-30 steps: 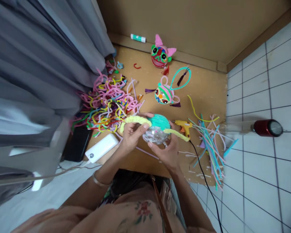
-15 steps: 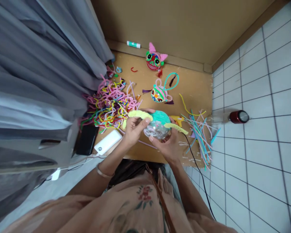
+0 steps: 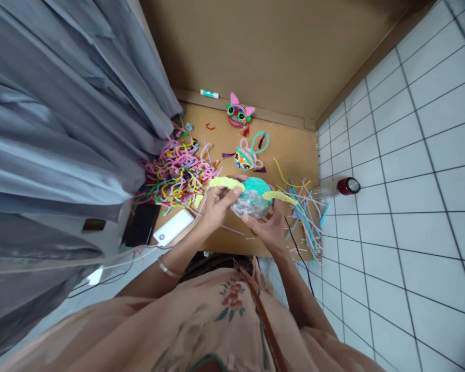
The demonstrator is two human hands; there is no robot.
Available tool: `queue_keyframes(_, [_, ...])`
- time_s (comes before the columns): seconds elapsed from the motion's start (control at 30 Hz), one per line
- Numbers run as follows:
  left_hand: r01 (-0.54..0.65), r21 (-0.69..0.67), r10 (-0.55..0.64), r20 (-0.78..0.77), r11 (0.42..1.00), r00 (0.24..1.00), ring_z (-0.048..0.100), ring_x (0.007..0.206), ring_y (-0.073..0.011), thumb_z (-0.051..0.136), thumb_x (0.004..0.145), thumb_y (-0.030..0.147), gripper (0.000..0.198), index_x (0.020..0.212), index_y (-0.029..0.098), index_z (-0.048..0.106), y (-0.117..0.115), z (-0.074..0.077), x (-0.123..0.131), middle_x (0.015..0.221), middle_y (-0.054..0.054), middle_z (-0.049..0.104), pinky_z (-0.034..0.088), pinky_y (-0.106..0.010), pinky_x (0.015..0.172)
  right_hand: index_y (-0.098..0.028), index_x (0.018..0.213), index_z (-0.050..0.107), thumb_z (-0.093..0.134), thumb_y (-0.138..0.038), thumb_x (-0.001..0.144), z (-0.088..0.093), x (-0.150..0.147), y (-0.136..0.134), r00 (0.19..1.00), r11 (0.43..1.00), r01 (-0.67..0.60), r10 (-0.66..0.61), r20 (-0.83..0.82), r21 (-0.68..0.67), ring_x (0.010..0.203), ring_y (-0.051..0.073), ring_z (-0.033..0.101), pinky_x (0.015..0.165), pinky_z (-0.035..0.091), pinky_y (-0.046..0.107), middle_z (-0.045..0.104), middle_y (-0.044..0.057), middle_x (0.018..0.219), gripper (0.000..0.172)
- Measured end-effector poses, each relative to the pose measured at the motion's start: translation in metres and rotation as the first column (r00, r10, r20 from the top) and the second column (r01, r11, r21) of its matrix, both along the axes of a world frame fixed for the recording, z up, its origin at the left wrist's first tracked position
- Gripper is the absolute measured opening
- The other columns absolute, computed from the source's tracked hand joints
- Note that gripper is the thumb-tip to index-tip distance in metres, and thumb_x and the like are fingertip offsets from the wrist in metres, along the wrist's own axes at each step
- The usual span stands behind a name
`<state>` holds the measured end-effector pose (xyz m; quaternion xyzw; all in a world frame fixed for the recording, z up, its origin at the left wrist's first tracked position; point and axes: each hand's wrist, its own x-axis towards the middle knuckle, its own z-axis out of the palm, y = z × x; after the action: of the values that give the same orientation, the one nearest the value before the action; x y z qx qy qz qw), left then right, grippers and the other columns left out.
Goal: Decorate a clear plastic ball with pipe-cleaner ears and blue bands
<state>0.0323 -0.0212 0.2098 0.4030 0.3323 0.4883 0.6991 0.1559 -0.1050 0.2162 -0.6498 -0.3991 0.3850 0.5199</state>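
Note:
Between my two hands is a clear plastic ball [image 3: 252,202], its upper part covered in rows of turquoise pipe cleaner. A thick pale yellow strip [image 3: 221,182] sticks out on the left and another yellow strip [image 3: 281,197] on the right. My left hand [image 3: 220,205] grips the ball's left side, its thumb at the base of the left strip. With the thumb below and fingers behind, my right hand [image 3: 270,227] holds the lower right side. Beyond the ball lie a striped pipe-cleaner animal head [image 3: 246,156] and a red one with pink ears [image 3: 238,114].
A tangled heap of pipe cleaners [image 3: 182,173] covers the table's left, with a white power bank [image 3: 173,227] and a black flat object [image 3: 140,225] in front. Straight pipe cleaners [image 3: 308,222] lie at the right edge beside a black cable [image 3: 296,245]. A glue stick [image 3: 209,94] rests at the back.
My view has shifted, so the table and its contents appear lower and further left. Both hands keep their hold on the ball, which looks slightly turned.

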Motion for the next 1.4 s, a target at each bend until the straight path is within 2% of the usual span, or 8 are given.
queue_keyframes(0.1, [0.015, 0.041, -0.015, 0.010, 0.999, 1.000, 0.068, 0.096, -0.0213, 0.077, 0.075, 0.045, 0.029, 0.086, 0.018, 0.070, -0.001, 0.007, -0.001, 0.096, -0.006, 0.074, 0.054, -0.034, 0.086, -0.030, 0.147, 0.039, 0.085, -0.044, 0.063, 0.011, 0.000, -0.002, 0.998, 0.999, 0.030, -0.031, -0.049, -0.031, 0.117, 0.029, 0.061, 0.094, 0.058, 0.050, 0.052, 0.011, 0.140, 0.096])
queue_keyframes(0.23, [-0.003, 0.103, 0.000, 0.034, 0.995, 0.999, 0.067, 0.102, -0.0217, 0.076, 0.077, 0.042, 0.027, 0.090, 0.019, 0.069, -0.002, 0.012, -0.002, 0.095, -0.006, 0.074, 0.052, -0.035, 0.093, -0.027, 0.146, 0.039, 0.086, -0.044, 0.063, 0.017, 0.000, -0.004, 0.995, 1.000, 0.023, -0.023, -0.098, -0.004, 0.116, 0.029, 0.062, 0.096, 0.057, 0.050, 0.053, 0.013, 0.140, 0.097])
queue_keyframes(0.5, [0.038, 0.110, -0.028, -0.086, 0.993, 0.996, 0.068, 0.093, -0.0204, 0.072, 0.080, 0.048, 0.033, 0.092, 0.017, 0.072, -0.003, 0.013, -0.002, 0.103, -0.008, 0.074, 0.054, -0.031, 0.080, -0.025, 0.145, 0.041, 0.086, -0.041, 0.063, 0.020, 0.002, -0.004, 0.996, 0.999, 0.002, 0.002, -0.087, 0.038, 0.119, 0.029, 0.061, 0.096, 0.057, 0.047, 0.056, 0.013, 0.138, 0.095])
queue_keyframes(0.73, [0.052, 0.172, -0.023, -0.171, 0.984, 0.985, 0.067, 0.099, -0.0228, 0.070, 0.081, 0.050, 0.034, 0.089, 0.018, 0.073, -0.002, 0.016, -0.008, 0.089, -0.007, 0.073, 0.053, -0.035, 0.087, -0.023, 0.141, 0.045, 0.085, -0.040, 0.064, 0.026, 0.000, -0.003, 1.000, 0.998, 0.005, -0.003, -0.028, 0.059, 0.114, 0.028, 0.062, 0.092, 0.058, 0.047, 0.060, 0.013, 0.130, 0.089])
queue_keyframes(0.93, [0.056, 0.182, -0.024, -0.171, 0.982, 0.985, 0.068, 0.096, -0.0227, 0.070, 0.081, 0.050, 0.032, 0.086, 0.019, 0.073, -0.003, 0.018, -0.008, 0.084, -0.006, 0.073, 0.053, -0.035, 0.087, -0.022, 0.138, 0.049, 0.084, -0.040, 0.064, 0.036, -0.001, -0.004, 1.000, 0.996, 0.007, -0.008, 0.012, 0.085, 0.112, 0.028, 0.062, 0.093, 0.057, 0.046, 0.062, 0.013, 0.127, 0.084])
queue_keyframes(1.17, [0.046, 0.242, -0.014, -0.132, 0.969, 0.991, 0.068, 0.097, -0.0232, 0.069, 0.080, 0.054, 0.037, 0.087, 0.018, 0.073, -0.007, 0.029, -0.005, 0.090, -0.007, 0.074, 0.054, -0.036, 0.088, -0.020, 0.138, 0.048, 0.084, -0.040, 0.065, 0.042, -0.001, -0.008, 1.000, 0.994, 0.015, -0.017, 0.019, 0.107, 0.106, 0.027, 0.065, 0.093, 0.056, 0.046, 0.065, 0.013, 0.124, 0.084])
queue_keyframes(1.4, [-0.040, 0.285, 0.073, -0.106, 0.958, 0.992, 0.067, 0.102, -0.0230, 0.069, 0.082, 0.050, 0.032, 0.085, 0.019, 0.072, -0.010, 0.034, -0.008, 0.091, -0.007, 0.073, 0.051, -0.037, 0.094, -0.023, 0.136, 0.049, 0.084, -0.039, 0.064, 0.040, 0.000, -0.003, 0.999, 0.993, -0.031, 0.027, 0.034, 0.117, 0.110, 0.025, 0.064, 0.093, 0.057, 0.044, 0.062, 0.011, 0.129, 0.082])
